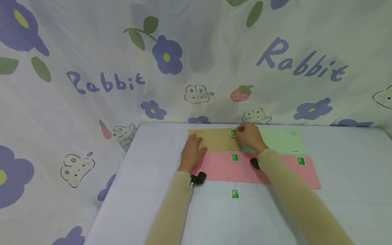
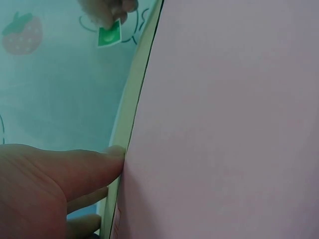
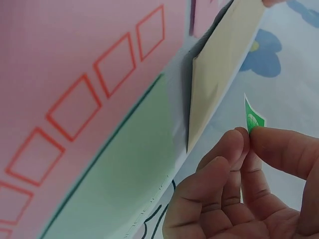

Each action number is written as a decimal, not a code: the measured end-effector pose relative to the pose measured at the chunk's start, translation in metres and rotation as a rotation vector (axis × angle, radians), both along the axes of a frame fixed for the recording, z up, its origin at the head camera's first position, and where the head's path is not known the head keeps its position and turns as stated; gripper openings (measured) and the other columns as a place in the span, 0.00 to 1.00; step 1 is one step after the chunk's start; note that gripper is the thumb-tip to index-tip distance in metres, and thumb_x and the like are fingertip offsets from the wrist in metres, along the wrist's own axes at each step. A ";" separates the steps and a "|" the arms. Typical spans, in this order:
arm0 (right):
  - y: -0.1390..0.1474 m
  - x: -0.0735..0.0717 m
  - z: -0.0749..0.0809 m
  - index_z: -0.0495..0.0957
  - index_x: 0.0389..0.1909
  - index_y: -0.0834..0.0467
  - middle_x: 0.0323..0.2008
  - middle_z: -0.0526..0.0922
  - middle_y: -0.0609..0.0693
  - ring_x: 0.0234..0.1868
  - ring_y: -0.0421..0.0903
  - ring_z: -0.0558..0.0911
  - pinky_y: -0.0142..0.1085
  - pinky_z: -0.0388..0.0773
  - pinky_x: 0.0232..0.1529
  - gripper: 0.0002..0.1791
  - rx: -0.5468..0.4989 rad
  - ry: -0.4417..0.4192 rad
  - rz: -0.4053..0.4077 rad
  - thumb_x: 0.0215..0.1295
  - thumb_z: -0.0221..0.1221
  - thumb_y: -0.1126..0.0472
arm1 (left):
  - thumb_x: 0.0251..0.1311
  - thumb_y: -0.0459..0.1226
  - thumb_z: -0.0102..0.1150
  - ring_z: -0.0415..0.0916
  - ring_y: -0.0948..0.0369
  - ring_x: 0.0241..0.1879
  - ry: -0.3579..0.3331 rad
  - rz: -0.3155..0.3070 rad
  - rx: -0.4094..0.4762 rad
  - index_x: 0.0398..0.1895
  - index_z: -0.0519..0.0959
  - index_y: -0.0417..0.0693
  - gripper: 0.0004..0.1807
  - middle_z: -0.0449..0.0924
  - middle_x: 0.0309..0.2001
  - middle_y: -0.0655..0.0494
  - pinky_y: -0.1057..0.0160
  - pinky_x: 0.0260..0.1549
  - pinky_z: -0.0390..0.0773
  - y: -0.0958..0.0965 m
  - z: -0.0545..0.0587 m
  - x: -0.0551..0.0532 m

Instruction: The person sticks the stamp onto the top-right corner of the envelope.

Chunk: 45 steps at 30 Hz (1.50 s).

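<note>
Between thumb and fingertips, my right hand pinches a small green stamp by its edge. In the head view the stamp lies over the top right corner of the tan envelope; in the right wrist view it is held above the paper, slightly bent. My left hand rests on the tan envelope's left end, fingers extended. Its thumb touches the tan strip beside the pink envelope in the left wrist view.
Right of the tan envelope lies a light green envelope. Two pink envelopes lie in front, bearing a left stamp and a right stamp. Another loose stamp lies nearer on the white tablecloth. A printed curtain hangs behind.
</note>
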State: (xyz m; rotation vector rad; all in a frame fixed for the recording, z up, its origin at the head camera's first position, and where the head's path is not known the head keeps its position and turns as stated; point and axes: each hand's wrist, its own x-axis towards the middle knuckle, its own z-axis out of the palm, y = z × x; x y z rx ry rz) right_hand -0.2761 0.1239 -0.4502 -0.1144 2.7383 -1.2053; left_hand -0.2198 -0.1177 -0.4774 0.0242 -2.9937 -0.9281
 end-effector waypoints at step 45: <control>-0.005 -0.026 -0.003 0.79 0.51 0.68 0.48 0.81 0.62 0.43 0.55 0.78 0.45 0.78 0.45 0.16 0.147 -0.081 0.004 0.70 0.52 0.62 | 0.66 0.41 0.64 0.52 0.48 0.77 -0.008 0.008 -0.003 0.66 0.74 0.40 0.27 0.59 0.76 0.42 0.50 0.73 0.57 0.000 -0.002 -0.001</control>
